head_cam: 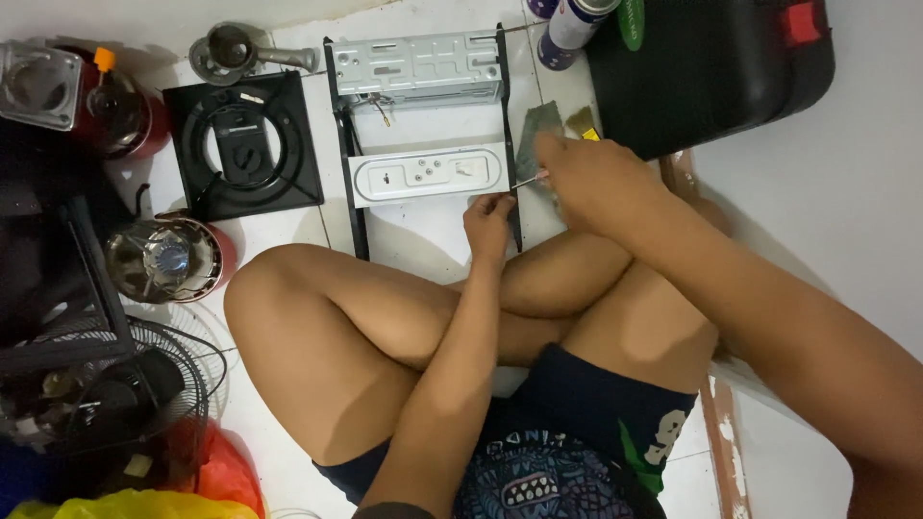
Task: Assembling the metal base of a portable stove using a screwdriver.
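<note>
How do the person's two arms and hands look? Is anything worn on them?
Both arms are bare along all that shows; no sleeve reaches them. The left hand and right hand wear no gloves. No watch, bracelet or ring is visible.

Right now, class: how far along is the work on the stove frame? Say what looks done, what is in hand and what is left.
Done: the burner plate lies off to the side and the metal housing is stripped bare. In hand: the right hand drives a screwdriver at the white panel, while the left hand steadies its corner. Left: probably the panel's fixing and reassembly.
</note>
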